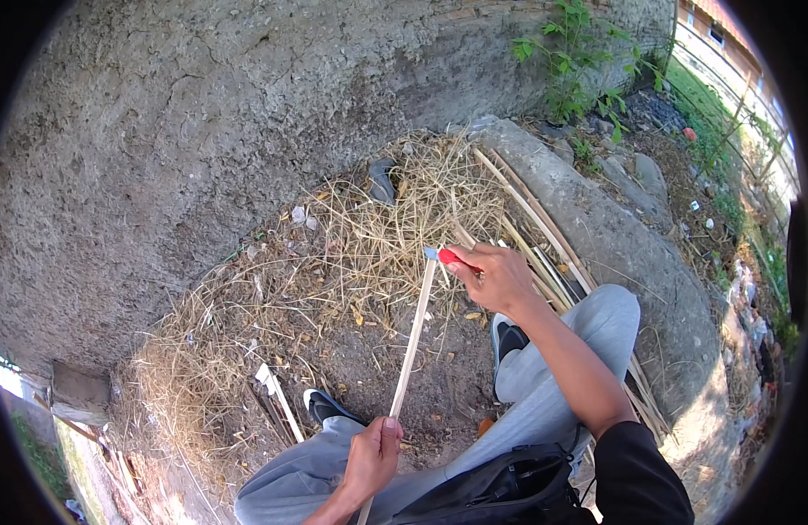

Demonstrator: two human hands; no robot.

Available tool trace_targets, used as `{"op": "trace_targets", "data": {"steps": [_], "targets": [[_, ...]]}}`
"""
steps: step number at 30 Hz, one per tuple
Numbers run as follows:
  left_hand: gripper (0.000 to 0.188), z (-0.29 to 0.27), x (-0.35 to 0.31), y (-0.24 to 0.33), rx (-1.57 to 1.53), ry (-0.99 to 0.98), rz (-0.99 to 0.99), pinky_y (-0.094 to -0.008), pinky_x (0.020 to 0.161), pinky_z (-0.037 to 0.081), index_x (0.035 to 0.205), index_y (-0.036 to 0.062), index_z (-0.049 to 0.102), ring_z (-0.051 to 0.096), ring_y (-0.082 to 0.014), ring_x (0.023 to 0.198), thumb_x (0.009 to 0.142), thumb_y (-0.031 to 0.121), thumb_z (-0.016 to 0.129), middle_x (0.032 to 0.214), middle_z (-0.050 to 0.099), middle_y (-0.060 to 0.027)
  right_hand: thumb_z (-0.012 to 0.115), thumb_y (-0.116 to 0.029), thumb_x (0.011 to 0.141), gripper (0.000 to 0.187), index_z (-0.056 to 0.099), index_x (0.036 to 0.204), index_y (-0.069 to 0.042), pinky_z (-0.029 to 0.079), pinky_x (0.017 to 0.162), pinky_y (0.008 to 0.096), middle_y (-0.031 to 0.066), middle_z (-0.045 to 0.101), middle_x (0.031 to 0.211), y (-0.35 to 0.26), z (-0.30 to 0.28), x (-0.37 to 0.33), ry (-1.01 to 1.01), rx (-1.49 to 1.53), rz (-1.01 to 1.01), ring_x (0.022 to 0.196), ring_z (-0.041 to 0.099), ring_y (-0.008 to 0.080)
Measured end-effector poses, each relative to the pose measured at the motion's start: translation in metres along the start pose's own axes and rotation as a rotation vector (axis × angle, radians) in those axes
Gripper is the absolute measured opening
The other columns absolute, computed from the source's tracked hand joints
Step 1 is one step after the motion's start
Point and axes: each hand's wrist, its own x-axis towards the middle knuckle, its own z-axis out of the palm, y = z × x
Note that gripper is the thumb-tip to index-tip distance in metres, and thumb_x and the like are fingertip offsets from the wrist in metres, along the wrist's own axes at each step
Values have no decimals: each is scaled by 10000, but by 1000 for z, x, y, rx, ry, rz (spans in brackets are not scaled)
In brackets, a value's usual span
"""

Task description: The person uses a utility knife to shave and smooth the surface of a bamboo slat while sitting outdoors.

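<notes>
My left hand (pixel 373 457) is closed around the lower part of a long, pale wooden strip (pixel 413 341), which slants up and away from my lap. In my right hand (pixel 500 278) is a knife (pixel 448 256) with a red handle, my fingers wrapped round it. Its short grey blade lies at the far tip of the strip and appears to touch it. My right fingers hide part of the handle. The near end of the strip passes behind my left hand toward the lower edge.
Dry straw (pixel 404 201) covers the ground before a rough grey wall (pixel 203 114). Several long strips (pixel 544 219) lie along a stone slab (pixel 597 223) on the right. A dark grey object (pixel 382 181) rests on the straw. A black bag (pixel 500 486) sits on my lap.
</notes>
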Motion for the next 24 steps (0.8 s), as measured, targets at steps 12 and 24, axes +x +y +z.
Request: {"op": "trace_targets", "data": {"steps": [12,24], "targets": [[306,5,22,-8,289,230,54,-361,573,471,945,11,589,593,-200,566,1079,249,451,635,573,-93,640,-361,971,345,725,1206,-123,489,514,383,67,670,731,-51,4,-42,-142,281,-93,547,619,251],[250,7,10,5,367,241,71,-467,568,489,1002,19,573,657,-422,661,1069,231,459,669,621,-217,669,-367,940,307,733,1177,-184,448,390,372,10,605,667,-56,19,-43,-44,126,-241,457,580,218]]}}
